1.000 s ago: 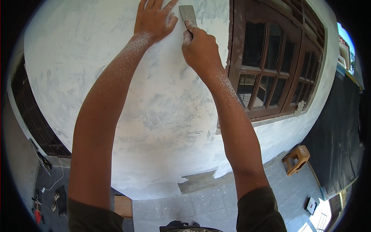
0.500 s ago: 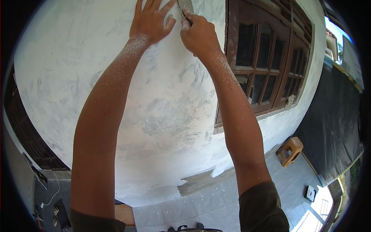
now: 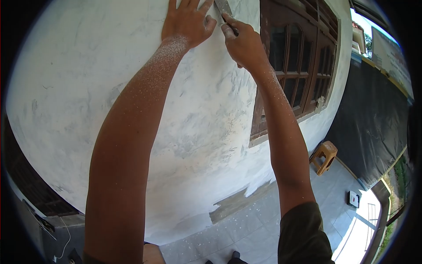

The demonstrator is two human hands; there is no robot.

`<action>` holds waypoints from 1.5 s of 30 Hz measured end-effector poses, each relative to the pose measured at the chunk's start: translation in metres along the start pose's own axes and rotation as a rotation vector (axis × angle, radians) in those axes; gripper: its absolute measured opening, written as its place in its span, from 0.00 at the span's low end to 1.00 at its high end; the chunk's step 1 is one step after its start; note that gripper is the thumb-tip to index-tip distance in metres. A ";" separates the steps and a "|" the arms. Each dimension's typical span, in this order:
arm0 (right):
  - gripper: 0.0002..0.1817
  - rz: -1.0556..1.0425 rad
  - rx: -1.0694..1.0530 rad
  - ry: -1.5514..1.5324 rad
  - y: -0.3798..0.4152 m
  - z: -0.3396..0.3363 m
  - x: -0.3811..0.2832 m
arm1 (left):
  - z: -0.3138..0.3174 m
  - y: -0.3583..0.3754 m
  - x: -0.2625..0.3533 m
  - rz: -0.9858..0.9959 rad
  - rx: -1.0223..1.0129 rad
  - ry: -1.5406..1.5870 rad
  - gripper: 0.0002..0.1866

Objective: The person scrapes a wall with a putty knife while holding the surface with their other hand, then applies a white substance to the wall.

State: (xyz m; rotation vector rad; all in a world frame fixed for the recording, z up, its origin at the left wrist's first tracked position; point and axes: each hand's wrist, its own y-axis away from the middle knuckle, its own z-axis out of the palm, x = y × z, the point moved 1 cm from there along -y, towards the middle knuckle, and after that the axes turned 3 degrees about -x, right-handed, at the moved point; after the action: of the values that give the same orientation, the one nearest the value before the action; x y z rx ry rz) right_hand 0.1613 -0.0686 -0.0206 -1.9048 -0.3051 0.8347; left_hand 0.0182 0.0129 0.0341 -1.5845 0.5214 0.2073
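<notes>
High on the white, patchy wall (image 3: 198, 119), my left hand (image 3: 187, 25) lies with its fingers spread, their tips cut off by the top edge of the view. Pale dust coats its wrist and thumb. Just to its right, my right hand (image 3: 246, 44) is closed around the dark handle of a putty knife. The putty knife's flat metal blade (image 3: 223, 6) points up and left against the wall, close to my left fingers. Its far end is out of view.
A brown wooden window (image 3: 296, 66) is set into the wall at right. Below stands a tan plastic stool (image 3: 324, 157) on the grey tiled floor (image 3: 246, 229), which is scattered with white flecks. Black sheeting (image 3: 369, 114) hangs at far right. A white cable (image 3: 67, 237) lies lower left.
The view has turned a little, so both arms and hands appear farther right. My left hand stays spread, and my right hand keeps hold of the putty knife.
</notes>
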 end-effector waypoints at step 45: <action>0.25 -0.124 -0.010 0.068 -0.001 -0.001 0.021 | 0.003 -0.004 -0.002 0.020 0.005 -0.085 0.35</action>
State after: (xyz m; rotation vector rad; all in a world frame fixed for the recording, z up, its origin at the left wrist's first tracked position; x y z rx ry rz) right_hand 0.1768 -0.0573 -0.0280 -1.8988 -0.3822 0.6864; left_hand 0.0187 0.0161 0.0379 -1.5590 0.4717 0.2870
